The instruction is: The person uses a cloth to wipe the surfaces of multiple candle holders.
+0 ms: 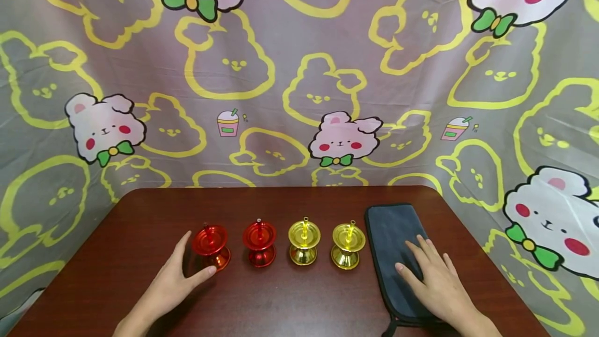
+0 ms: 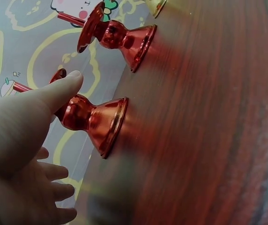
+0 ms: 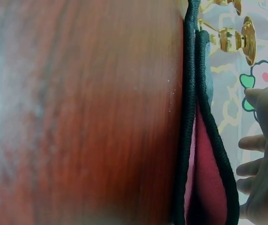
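The left hand (image 1: 170, 282) lies open, fingers apart, just beside the leftmost red stand (image 1: 211, 246), which stands upright ahead of the thumb; perhaps the thumb touches it. The right hand (image 1: 435, 277) rests flat on the dark cloth (image 1: 388, 233).

Two bare hands, both spread and relaxed

The left hand (image 1: 175, 274) lies palm down, fingers straight and together, thumb splayed out toward the right with its tip forward. The right hand (image 1: 435, 277) rests flat too, fingers slightly fanned and pointing away from the body, thumb held apart on its inner side; both forearms angle inward.
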Demonstrator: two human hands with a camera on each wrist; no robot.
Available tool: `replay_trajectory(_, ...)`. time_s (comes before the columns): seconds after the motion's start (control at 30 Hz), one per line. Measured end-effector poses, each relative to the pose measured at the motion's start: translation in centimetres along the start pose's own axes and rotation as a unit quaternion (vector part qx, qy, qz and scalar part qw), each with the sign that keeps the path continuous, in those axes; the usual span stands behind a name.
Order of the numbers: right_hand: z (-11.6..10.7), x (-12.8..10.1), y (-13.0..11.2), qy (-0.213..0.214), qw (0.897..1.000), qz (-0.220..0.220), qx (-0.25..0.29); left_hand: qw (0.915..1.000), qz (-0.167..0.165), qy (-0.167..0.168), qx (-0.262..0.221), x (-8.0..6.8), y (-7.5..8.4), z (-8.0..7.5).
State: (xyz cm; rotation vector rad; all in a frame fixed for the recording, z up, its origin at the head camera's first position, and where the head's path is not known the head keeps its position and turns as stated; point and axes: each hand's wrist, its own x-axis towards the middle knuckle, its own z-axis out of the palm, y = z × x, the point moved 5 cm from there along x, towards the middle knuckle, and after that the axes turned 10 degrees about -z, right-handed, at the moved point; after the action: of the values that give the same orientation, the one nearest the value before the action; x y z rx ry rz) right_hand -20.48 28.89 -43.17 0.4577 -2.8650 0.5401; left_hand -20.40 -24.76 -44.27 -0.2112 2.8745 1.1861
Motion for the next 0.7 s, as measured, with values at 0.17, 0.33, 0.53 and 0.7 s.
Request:
replay_trajectory(0.17, 0.0, 0.3, 0.1, 0.000, 1.000, 0.008, 0.023, 0.9991, -0.009, -0.018, -0.037, 0.1, -0.3, 0.2)
replay_trajectory(0.33, 0.2, 0.4, 0.4, -0.005, 0.999, 0.022, 0.046, 0.9973, -0.014, -0.026, -0.067, 0.2, -0.5, 0.4)
replay_trajectory(0.53, 0.4, 0.8, 0.6, -0.006, 0.997, 0.035, 0.067, 0.9932, -0.013, -0.040, -0.108, 0.5, -0.5, 0.5)
replay_trajectory(0.7, 0.6, 1.2, 0.4, 0.006, 0.996, 0.029, 0.079, 0.9880, 0.001, -0.038, -0.150, 0.6, -0.5, 0.6)
